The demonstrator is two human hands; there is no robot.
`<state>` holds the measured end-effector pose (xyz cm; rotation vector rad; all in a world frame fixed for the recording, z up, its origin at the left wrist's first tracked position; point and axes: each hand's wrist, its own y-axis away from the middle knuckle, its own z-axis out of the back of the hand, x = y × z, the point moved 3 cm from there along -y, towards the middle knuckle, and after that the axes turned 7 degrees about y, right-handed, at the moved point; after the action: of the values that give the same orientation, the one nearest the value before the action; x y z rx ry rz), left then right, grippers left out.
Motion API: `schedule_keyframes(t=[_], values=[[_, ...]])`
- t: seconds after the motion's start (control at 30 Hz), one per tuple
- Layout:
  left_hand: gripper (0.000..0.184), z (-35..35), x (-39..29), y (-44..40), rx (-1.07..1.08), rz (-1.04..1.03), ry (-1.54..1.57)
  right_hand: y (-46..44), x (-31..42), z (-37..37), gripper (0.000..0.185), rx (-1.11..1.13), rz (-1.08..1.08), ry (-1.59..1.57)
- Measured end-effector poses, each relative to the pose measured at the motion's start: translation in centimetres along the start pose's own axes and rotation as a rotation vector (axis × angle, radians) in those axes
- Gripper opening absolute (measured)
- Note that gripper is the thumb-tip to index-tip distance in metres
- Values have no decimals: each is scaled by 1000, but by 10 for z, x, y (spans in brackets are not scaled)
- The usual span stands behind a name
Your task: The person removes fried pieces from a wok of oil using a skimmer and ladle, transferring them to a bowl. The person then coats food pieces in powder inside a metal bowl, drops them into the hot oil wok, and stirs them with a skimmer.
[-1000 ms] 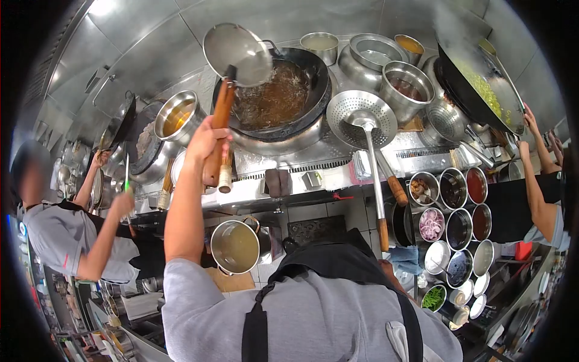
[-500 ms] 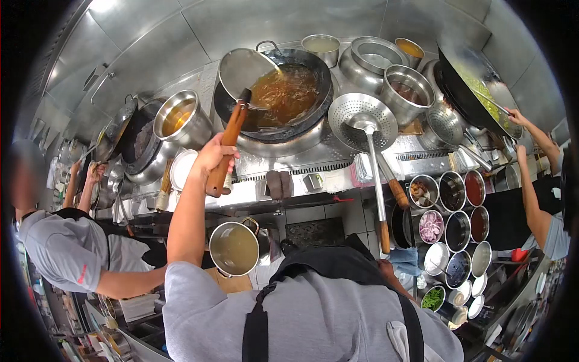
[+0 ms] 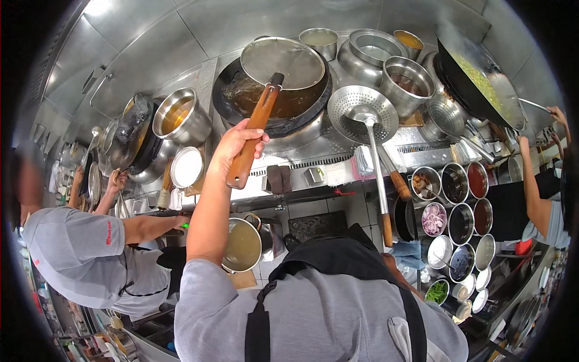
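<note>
My left hand (image 3: 242,145) is wrapped round the wooden handle of a wide fine-mesh strainer (image 3: 283,63). The round mesh is over a large black wok (image 3: 226,81) of brown, oily liquid and covers much of its far side from view. Part of my right forearm (image 3: 399,277) shows low beside my apron; the fingers are hidden, so what they do cannot be told. Ahead of that arm lie a perforated skimmer (image 3: 362,96) with a long handle and a second wood-ended handle (image 3: 399,184).
Steel pots (image 3: 408,78) stand right of the wok, and a pot of yellow liquid (image 3: 175,117) left. Several ingredient tins (image 3: 461,223) fill the right side. A tall pot (image 3: 242,244) stands below my left arm. Co-workers (image 3: 90,253) are on both sides, one beside a steaming wok (image 3: 479,84).
My left hand has moved right with the strainer, whose mesh has swung from the wok's left edge to its far side, flatter now. The left co-worker's arm has shifted; the right co-worker's wok is tilted similarly.
</note>
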<state>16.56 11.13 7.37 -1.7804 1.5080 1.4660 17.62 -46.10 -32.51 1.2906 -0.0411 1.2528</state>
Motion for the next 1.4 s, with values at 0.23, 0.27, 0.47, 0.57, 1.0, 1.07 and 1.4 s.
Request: schedule_keyframes(t=[0.23,0.27,0.47,0.57,1.0,1.07,1.4], values=[[36,25,-24,-2,-63,-66,-67,-4,17,5,31,6,13,-49],[36,33,-30,0,-92,-74,-132,-2,19,4,31,1,7,-45],[41,79,-58,29,-427,-173,-808,14,64,4,43,-25,-88,-190],[44,91,-53,48,-466,-156,-908,10,99,9,54,96,-121,-504],[41,40,-14,65,-72,158,-185,101,306,33,38,185,285,-425],[39,34,-3,47,-38,130,-123,122,333,44,43,184,331,-459],[31,-12,7,20,69,-46,154,185,587,112,42,-228,999,52]])
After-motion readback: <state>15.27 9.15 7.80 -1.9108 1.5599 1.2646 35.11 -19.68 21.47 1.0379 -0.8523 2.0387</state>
